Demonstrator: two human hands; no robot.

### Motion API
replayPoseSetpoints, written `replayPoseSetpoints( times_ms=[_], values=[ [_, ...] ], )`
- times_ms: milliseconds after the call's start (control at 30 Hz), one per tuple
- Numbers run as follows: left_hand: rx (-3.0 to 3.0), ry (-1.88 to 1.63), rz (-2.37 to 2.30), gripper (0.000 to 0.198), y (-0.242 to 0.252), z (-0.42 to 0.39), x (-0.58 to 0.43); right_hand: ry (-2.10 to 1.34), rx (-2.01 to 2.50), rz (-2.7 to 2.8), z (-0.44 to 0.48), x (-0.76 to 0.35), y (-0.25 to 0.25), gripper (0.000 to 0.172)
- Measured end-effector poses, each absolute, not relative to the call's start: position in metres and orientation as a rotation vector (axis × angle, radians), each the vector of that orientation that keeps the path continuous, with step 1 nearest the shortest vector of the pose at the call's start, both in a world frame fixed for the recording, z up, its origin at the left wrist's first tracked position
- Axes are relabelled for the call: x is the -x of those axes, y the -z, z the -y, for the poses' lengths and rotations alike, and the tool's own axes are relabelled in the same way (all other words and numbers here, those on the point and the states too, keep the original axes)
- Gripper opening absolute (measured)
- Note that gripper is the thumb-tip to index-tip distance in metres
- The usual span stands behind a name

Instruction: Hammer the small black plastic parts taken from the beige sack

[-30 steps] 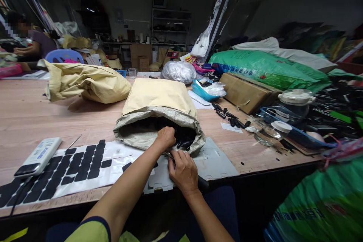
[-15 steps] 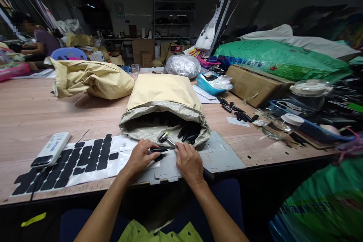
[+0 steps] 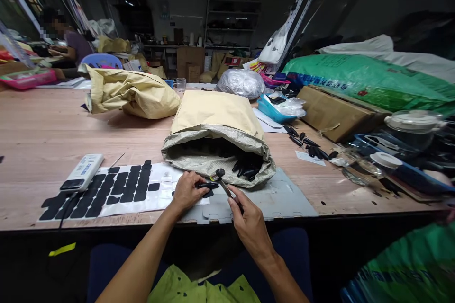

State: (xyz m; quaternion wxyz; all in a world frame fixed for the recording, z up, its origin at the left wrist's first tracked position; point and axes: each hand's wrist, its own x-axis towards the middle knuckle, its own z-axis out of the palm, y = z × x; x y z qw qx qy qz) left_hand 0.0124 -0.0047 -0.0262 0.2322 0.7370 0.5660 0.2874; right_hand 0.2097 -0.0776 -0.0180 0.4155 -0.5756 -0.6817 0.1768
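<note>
Far out at 9 o'clock I see a white remote-style handset (image 3: 82,172) lying on the wooden tabletop (image 3: 42,132), its lower end on a white sheet of black adhesive pads (image 3: 117,188).

Next comes my left hand (image 3: 187,190), curled shut with the fingertips pinching a small black piece (image 3: 208,184) down flat. The piece lies at the near edge of the tabletop, where the sheet meets a grey plastic plate (image 3: 280,196), just in front of the sack's mouth.

At 1 o'clock from that piece hangs the round head of a small hammer (image 3: 222,179), its thin shaft slanting down to 5 o'clock into my right hand (image 3: 250,220), which is closed around the handle. The head is just above the piece; I cannot tell whether it touches.

At 12 o'clock, the woven sack (image 3: 216,118) lies on its side with its mouth towards me and more black parts (image 3: 247,169) spilling at its right lip. Further right, at 2 o'clock, loose black pieces (image 3: 310,146) lie scattered in front of a cardboard box (image 3: 334,112).

To work this well, I judge that I should hold the piece by its left end only, so my fingertips stay out from under the head. The strokes should be short and straight down, driven from the wrist. The piece should lie fully on flat, firm support rather than across the edge of the sheet.
</note>
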Motion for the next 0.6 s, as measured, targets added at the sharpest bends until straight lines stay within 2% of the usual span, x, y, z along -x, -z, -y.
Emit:
replayPoseSetpoints(
  times_ms=[200,600],
  values=[
    [-1.975,-0.783,-1.583,0.014,0.025,0.004,-0.015,-0.346,1.448,1.733,0.084,-0.205,0.023,0.040],
    [-1.945,-0.751,-1.587,0.009,0.024,0.004,-0.015,-0.412,1.453,1.868,0.086,-0.194,0.021,0.040]
  ],
)
